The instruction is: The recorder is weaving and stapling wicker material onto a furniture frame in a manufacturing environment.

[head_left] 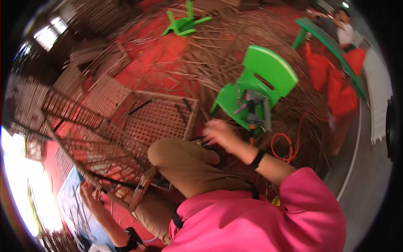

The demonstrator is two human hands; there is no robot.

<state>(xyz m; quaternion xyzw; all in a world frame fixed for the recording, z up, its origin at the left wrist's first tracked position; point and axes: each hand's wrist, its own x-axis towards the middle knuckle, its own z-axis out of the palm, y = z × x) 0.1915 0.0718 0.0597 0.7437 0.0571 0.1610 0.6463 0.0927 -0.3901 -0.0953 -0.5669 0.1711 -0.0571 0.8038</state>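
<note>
A curved rattan frame with an open lattice (79, 161) leans across my lap from the left, its lower end over my thigh. Beside its outer pole is my left hand (88, 196), fingers stretched out; whether it touches the pole I cannot tell. My right hand (220, 133) is raised beyond my right knee, its fingers bent and blurred by motion. I cannot make out whether they hold anything. To its right stands a green plastic chair (268, 69), with what look like air-powered hand tools (252, 111) on its seat.
Loose rattan strips (214, 63) litter the red floor. Flat woven panels (155, 117) lie ahead. A coiled orange hose (289, 157) is at right. A green stool (182, 26) lies tipped over. Another person (345, 31) is by a green table (321, 33).
</note>
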